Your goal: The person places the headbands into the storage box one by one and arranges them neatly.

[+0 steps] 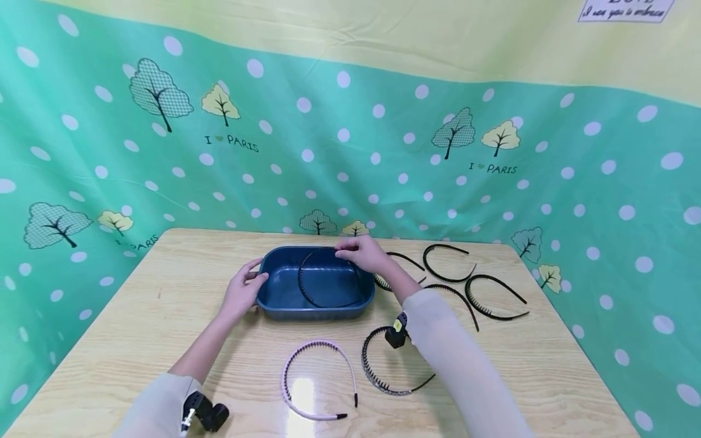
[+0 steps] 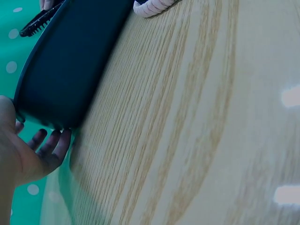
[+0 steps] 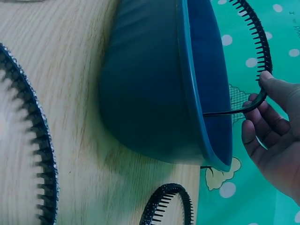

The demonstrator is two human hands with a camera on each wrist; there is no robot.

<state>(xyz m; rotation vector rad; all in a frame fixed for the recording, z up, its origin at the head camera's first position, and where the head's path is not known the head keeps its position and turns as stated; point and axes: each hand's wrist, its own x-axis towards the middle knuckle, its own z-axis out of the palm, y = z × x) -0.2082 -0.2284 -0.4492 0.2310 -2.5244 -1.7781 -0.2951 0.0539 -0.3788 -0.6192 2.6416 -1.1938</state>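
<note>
A dark blue oval basin (image 1: 314,314) stands near the middle of the table. My left hand (image 1: 241,292) grips its left end, thumb at the rim; in the left wrist view the fingers of that hand (image 2: 35,154) curl under the basin's end. Between thumb and fingers, my right hand (image 1: 366,253) pinches a black toothed headband (image 1: 300,278) over the basin. Seen from the right wrist, the held headband (image 3: 265,51) rises above the rim, while one thin arm of it dips inside. Whether it touches the bottom I cannot tell.
A pale pink headband (image 1: 288,381) and a black headband with a glittery edge (image 1: 368,367) lie in front of the basin. Several black headbands, such as one at the far right (image 1: 469,289), lie right of it. A polka-dot curtain (image 1: 306,134) hangs behind the table (image 1: 137,328).
</note>
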